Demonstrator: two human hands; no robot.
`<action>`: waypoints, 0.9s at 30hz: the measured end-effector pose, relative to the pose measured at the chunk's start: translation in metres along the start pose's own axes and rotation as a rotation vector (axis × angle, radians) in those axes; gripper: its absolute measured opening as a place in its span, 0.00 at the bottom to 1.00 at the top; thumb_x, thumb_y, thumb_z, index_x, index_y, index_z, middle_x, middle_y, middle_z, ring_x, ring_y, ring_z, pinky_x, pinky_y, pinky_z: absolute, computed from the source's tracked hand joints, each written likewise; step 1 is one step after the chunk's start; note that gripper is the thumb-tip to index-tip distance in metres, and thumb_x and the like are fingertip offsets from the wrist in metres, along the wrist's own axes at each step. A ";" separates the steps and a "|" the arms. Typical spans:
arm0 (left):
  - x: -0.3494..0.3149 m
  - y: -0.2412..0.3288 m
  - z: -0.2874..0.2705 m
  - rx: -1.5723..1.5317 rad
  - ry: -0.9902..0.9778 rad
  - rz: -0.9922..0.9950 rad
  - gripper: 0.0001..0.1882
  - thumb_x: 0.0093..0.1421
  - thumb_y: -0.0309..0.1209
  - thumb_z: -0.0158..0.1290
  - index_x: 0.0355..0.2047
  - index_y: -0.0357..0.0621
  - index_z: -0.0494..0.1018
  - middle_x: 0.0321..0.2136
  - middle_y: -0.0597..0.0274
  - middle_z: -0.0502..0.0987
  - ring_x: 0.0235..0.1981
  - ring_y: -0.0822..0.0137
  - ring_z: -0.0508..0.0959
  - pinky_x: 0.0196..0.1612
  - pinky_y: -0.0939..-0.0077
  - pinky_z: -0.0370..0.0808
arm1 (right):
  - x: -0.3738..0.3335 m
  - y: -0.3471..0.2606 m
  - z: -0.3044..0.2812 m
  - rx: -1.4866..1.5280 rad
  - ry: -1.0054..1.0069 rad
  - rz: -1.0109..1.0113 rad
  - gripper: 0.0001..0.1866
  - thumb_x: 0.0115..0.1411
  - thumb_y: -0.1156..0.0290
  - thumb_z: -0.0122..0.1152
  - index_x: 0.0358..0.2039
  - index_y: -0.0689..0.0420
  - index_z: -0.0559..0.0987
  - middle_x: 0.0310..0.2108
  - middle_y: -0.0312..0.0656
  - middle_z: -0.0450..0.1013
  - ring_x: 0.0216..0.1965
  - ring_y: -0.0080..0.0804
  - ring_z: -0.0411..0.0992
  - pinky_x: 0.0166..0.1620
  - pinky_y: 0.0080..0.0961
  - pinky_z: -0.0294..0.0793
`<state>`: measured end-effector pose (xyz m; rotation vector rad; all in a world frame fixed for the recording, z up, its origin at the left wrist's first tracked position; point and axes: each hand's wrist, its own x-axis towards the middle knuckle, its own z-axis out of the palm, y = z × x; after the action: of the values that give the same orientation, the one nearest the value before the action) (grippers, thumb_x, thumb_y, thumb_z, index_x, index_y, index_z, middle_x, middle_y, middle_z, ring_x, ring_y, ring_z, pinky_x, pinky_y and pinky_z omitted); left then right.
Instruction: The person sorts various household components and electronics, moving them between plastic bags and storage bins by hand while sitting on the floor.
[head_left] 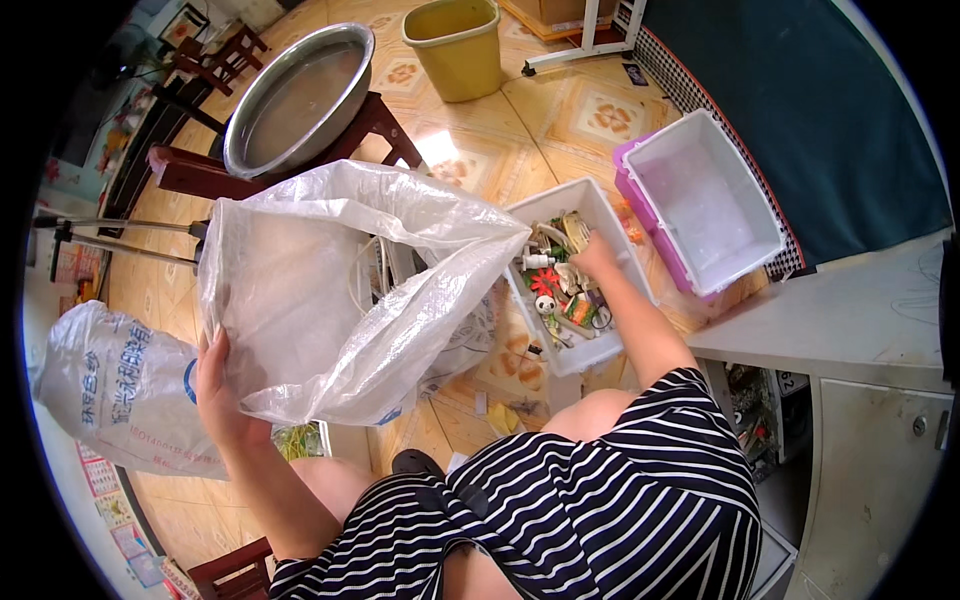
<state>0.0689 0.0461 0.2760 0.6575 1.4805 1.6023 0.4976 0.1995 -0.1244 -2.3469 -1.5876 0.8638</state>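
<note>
My left hand (215, 380) grips the near left rim of a large translucent white woven plastic sack (300, 300), holding its mouth wide. Some white and dark things show inside the sack, but I cannot make out what they are. To the right, my right hand (596, 256) reaches into a white plastic bin (590, 200) of mixed small items. Its fingers are bent together beside a beige, looped piece (577, 232); what they pinch is hidden. Near that hand lie a red flower-shaped piece (541, 282) and a panda head figure (545, 304).
A purple-and-white bin (705, 200) stands right of the white bin. Behind the sack, a metal basin (300, 100) rests on a wooden stool (385, 130). A yellow bucket (455, 50) is farther back. Another printed sack (125, 385) lies left; a grey cabinet (870, 440) stands right.
</note>
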 end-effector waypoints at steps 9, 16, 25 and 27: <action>0.022 -0.008 -0.025 -0.134 -0.171 -0.044 0.16 0.64 0.30 0.47 0.50 0.40 0.71 0.42 0.63 0.77 0.42 0.69 0.76 0.46 0.75 0.71 | -0.047 0.002 -0.081 0.327 0.114 -0.253 0.34 0.45 0.67 0.67 0.54 0.62 0.69 0.43 0.50 0.74 0.46 0.42 0.73 0.51 0.31 0.70; 0.018 -0.009 -0.019 -0.160 -0.144 -0.047 0.14 0.64 0.31 0.48 0.48 0.42 0.72 0.39 0.65 0.77 0.39 0.72 0.77 0.41 0.77 0.73 | -0.068 -0.042 -0.165 0.993 0.025 -0.361 0.30 0.49 0.74 0.67 0.53 0.66 0.68 0.42 0.45 0.73 0.40 0.31 0.72 0.44 0.24 0.71; 0.002 -0.003 -0.001 -0.170 -0.272 -0.062 0.20 0.62 0.29 0.49 0.55 0.42 0.68 0.42 0.66 0.76 0.43 0.73 0.75 0.46 0.78 0.71 | -0.144 -0.146 -0.270 1.379 -0.065 -0.555 0.26 0.56 0.77 0.57 0.55 0.65 0.67 0.44 0.51 0.74 0.44 0.36 0.75 0.47 0.31 0.77; 0.000 -0.004 0.006 -0.140 -0.248 -0.048 0.21 0.62 0.27 0.47 0.56 0.39 0.66 0.44 0.60 0.76 0.44 0.69 0.76 0.47 0.75 0.73 | -0.165 -0.173 -0.293 1.417 -0.028 -0.662 0.26 0.55 0.77 0.58 0.55 0.67 0.68 0.45 0.53 0.74 0.44 0.37 0.75 0.48 0.31 0.77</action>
<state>0.0751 0.0492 0.2730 0.7077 1.1843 1.5119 0.4802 0.1725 0.2520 -0.7727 -0.9776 1.2053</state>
